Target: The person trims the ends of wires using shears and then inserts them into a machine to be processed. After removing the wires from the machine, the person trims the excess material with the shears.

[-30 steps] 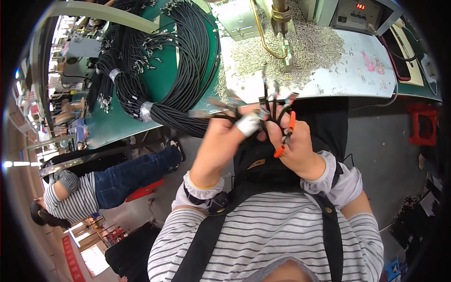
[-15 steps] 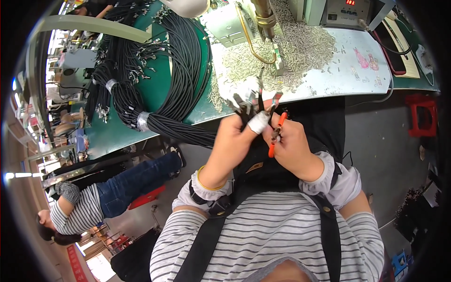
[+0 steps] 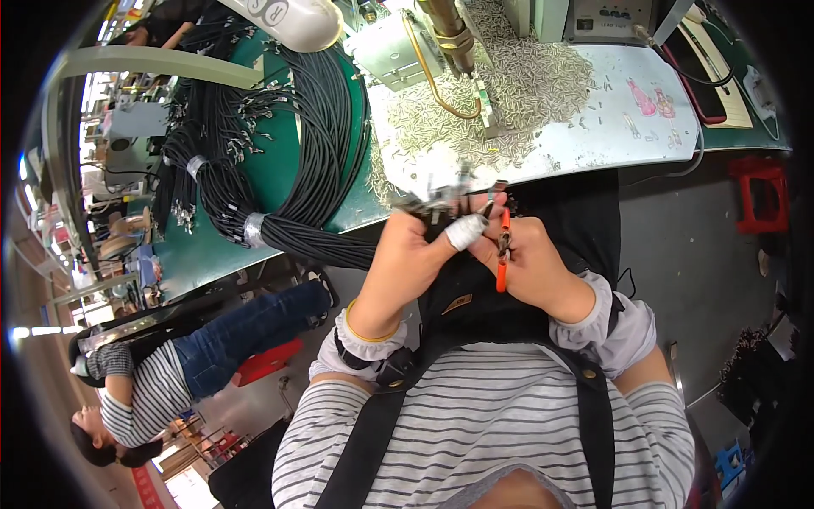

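My left hand (image 3: 392,265) is closed around the ends of a bundle of black cables (image 3: 326,243), its thumb wrapped in white tape. Blurred cable tips (image 3: 428,204) fan out above the fingers. Close beside it, my right hand (image 3: 538,265) is closed with small orange-handled pliers (image 3: 502,273) in its palm. Its thumb and fingertips meet the left thumb at a single cable end, where a small connector (image 3: 500,187) stands out. Fingers hide the pliers' jaws in part.
Small metal pins (image 3: 543,85) lie heaped on the white worktop (image 3: 593,140) under a machine head (image 3: 449,38). Coiled black cables (image 3: 318,110) cover the green table to the left. A red stool (image 3: 755,195) stands right; another person (image 3: 161,373) is at left.
The orange handles have turned more upright in my right hand. The cable tips in my left hand have shifted and blur. The whole view has moved slightly, with the lamp further into it.
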Demonstrator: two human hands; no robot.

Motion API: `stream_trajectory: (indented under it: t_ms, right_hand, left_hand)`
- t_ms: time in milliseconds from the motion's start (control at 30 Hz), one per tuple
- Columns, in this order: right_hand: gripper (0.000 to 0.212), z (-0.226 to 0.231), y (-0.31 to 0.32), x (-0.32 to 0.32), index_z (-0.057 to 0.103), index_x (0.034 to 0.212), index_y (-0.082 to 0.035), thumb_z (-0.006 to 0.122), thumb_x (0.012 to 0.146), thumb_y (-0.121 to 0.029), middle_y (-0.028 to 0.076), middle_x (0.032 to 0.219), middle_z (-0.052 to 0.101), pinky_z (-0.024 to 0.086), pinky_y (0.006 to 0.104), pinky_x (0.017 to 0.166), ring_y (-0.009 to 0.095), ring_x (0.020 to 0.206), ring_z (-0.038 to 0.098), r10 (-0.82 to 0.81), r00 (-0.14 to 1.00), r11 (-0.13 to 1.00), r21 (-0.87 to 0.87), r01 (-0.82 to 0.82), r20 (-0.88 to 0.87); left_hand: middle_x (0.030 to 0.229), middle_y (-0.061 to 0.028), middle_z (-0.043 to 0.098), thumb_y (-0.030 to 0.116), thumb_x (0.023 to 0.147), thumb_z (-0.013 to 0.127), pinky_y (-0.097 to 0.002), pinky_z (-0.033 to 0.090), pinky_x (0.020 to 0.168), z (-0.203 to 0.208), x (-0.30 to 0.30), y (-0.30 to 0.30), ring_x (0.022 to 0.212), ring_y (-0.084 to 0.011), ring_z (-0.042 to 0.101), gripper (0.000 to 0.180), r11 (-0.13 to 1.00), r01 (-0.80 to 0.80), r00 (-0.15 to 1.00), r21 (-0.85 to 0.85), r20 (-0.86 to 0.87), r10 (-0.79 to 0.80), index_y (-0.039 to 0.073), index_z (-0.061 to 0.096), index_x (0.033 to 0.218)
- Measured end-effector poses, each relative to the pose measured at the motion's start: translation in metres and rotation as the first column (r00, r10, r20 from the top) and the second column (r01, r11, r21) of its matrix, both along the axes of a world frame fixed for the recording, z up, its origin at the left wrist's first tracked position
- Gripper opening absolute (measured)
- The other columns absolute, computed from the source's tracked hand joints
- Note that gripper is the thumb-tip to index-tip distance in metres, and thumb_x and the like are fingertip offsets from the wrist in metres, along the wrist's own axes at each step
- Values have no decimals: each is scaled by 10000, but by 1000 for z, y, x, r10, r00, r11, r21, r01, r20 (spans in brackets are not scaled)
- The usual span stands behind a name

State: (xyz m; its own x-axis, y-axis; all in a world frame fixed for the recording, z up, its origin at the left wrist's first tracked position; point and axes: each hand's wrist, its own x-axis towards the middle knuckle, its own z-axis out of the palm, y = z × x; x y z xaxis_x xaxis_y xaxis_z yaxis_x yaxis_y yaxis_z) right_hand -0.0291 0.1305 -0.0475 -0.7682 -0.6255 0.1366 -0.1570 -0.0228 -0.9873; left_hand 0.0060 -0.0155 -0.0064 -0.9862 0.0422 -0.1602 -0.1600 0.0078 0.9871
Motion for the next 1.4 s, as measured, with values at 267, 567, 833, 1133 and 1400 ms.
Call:
stream_trajectory:
  t_ms: [267, 567, 833, 1133, 1400]
  right_hand:
    - [41, -1, 9, -1, 584, 733, 2, 592, 716, -35, 110, 570, 527, 401, 288, 467, 215, 471, 504, 101, 993, 981, 171, -89, -64]
    - [390, 56, 35, -38, 504, 1108, -38, 588, 730, -83, 125, 1041, 585, 447, 341, 804, 232, 946, 583, -223, 749, 973, -97, 209, -624]
    - [447, 70, 23, -44, 470, 1169, -32, 591, 746, -106, 102, 1181, 514, 235, 405, 1008, 235, 1153, 441, 51, 734, 996, 87, 11, -677]
    - [189, 46, 26, -37, 555, 979, -7, 566, 801, -71, 72, 763, 586, 442, 238, 609, 89, 637, 554, -120, 990, 992, -52, 116, -74]
    - [230, 38, 18, -31, 541, 685, 6, 521, 847, -156, 35, 547, 536, 397, 186, 435, 90, 481, 532, -208, 977, 972, 126, 201, 46]
  left_hand:
    - [947, -141, 611, 119, 831, 541, -288, 470, 749, 7, -1, 4, 854, -187, 593, 243, 993, -30, 991, 116, 134, 14, -46, 556, 1009]
    - [835, -66, 614, 46, 829, 520, -261, 453, 715, 4, 1, 14, 792, -135, 567, 160, 939, -88, 987, 334, 153, 38, -23, 555, 969]
    - [861, -85, 605, 57, 826, 520, -257, 452, 701, 9, -8, 28, 793, -166, 570, 163, 986, -120, 990, 118, 94, 109, -15, 559, 968]
    - [826, -59, 597, 21, 804, 538, -250, 454, 678, 5, -10, 17, 748, -118, 560, 103, 942, -89, 985, 322, 166, 37, -5, 556, 902]
    - [816, -52, 590, -22, 755, 597, -225, 446, 684, -6, -6, 19, 739, -107, 549, 140, 961, -267, 963, 77, -17, 269, 8, 552, 884]
